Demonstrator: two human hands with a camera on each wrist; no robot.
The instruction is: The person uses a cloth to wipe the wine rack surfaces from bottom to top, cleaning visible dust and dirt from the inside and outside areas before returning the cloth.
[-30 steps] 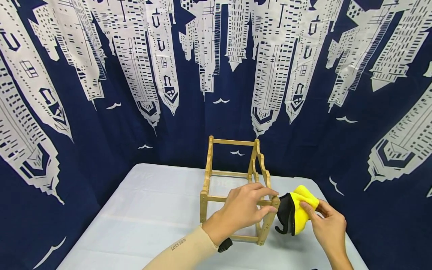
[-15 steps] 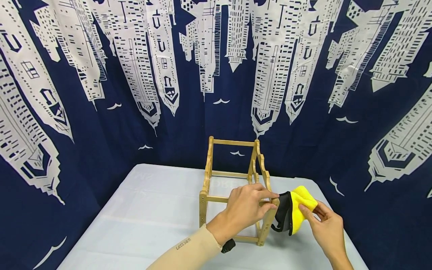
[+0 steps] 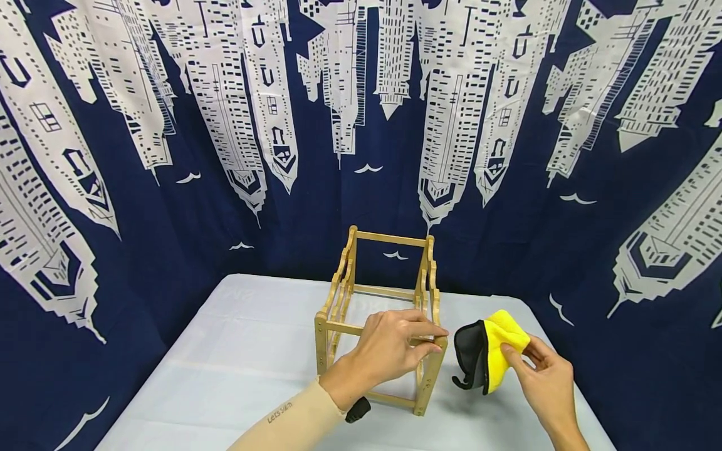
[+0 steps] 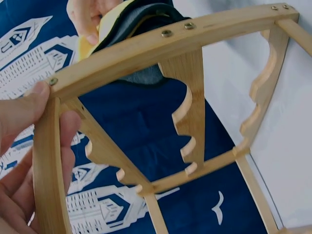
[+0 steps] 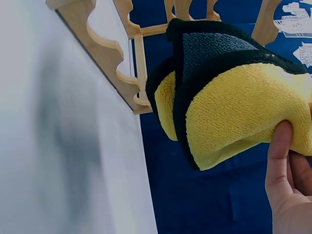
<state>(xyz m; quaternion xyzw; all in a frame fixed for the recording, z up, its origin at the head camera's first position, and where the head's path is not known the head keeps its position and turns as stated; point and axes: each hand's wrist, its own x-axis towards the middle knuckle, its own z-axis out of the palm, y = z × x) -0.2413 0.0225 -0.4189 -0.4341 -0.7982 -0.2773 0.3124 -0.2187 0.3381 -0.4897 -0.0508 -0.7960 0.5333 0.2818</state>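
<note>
A light wooden rack (image 3: 321, 344) with scalloped side rails stands on the table. My left hand (image 3: 386, 344) grips its near right top corner; in the left wrist view the thumb lies against the wooden post (image 4: 47, 165) and fingers show on its other side. To the right of the rack, my right hand (image 3: 544, 376) pinches a folded microfibre cloth (image 3: 501, 354), yellow on one face and dark grey on the other, with black edging. The cloth hangs above the table, its dark end toward the rack. In the right wrist view my thumb presses on the yellow face (image 5: 234, 109).
A white-covered table (image 3: 237, 351) lies beneath the rack. Behind and around it hangs a dark blue curtain (image 3: 316, 225) printed with white buildings and birds. A black wrist strap part (image 3: 358, 410) shows under my left wrist.
The rack's near end has swung left with my left hand on its corner. The cloth moved slightly left, then held its place, and a gap now shows between it and the rack.
</note>
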